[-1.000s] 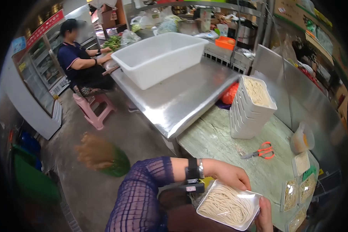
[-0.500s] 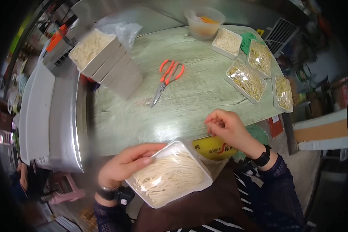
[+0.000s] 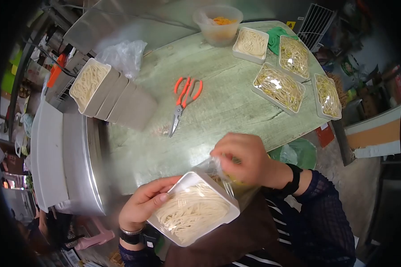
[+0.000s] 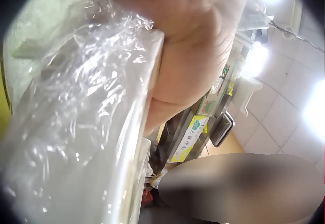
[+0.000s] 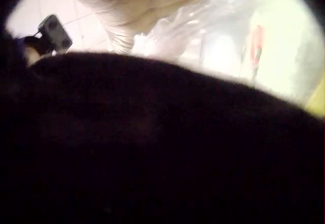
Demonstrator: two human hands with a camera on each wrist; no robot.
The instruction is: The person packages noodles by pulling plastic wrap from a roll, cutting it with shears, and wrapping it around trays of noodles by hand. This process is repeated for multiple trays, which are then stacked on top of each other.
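Note:
In the head view, my left hand (image 3: 140, 207) grips a white tray (image 3: 232, 215) by its left side, thumb over the rim. Pale noodles (image 3: 194, 211) fill the tray under shiny clear film, and the tray tilts above my lap. Bunched cling film (image 3: 213, 166) stretches from the tray's far side to my right hand (image 3: 245, 160), whose curled fingers pinch it. The left wrist view has wrinkled cling film (image 4: 86, 86) along the tray's side, against the left palm (image 4: 188, 46). In the right wrist view, film (image 5: 175, 33) trails from the hand (image 5: 147, 0); dark cloth blocks most of that view.
On the green table (image 3: 165, 153) lie orange-handled scissors (image 3: 183, 104). A stack of noodle trays (image 3: 116, 100) stands left, by a plastic bag (image 3: 124, 58). Wrapped sprout trays (image 3: 278, 86), a noodle tray (image 3: 251, 44) and a plastic tub (image 3: 217, 35) sit at the far right.
The head view has swung from the room down to the table. My right hand left the tray, hovered with nothing in it over a yellow film roll, and now pinches film beside the tray.

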